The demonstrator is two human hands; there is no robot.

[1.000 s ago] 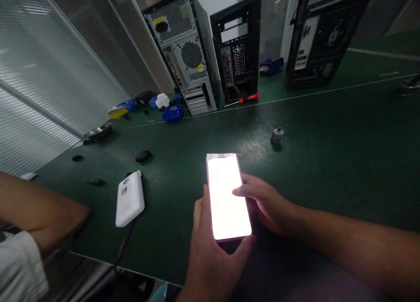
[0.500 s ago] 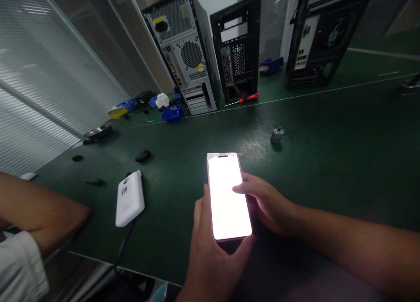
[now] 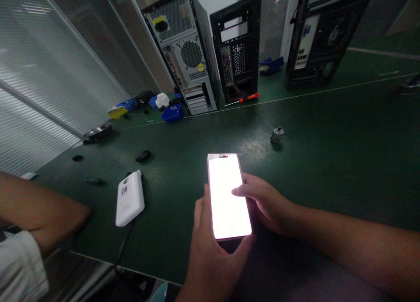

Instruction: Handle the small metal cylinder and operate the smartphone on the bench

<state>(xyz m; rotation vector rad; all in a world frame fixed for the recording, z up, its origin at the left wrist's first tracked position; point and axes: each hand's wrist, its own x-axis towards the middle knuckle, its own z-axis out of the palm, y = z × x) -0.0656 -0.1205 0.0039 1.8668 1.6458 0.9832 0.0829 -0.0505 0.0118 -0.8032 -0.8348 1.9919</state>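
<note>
A smartphone (image 3: 229, 201) with a glaring white screen is held upright over the near part of the green table. My left hand (image 3: 215, 258) wraps its lower left side, thumb along the bottom edge. From the right, my right hand (image 3: 265, 201) grips the phone's side, its thumb lying over the screen and its other fingers hidden behind. What the screen displays is washed out by the brightness. Beyond the phone, a small grey motor (image 3: 277, 135) stands on the table. A white power bank or similar flat device (image 3: 130, 199) marked 18 lies to the left.
Computer cases (image 3: 193, 52) line the back, with a black case (image 3: 236, 48) and a red screwdriver (image 3: 249, 97) before it. Blue bins (image 3: 172, 113) and a black mouse-like object (image 3: 143, 156) lie leftward. Another person's arm (image 3: 42, 208) rests at the left edge.
My right thumb has shifted slightly down and left on the phone's screen. Everything else stays where it was.
</note>
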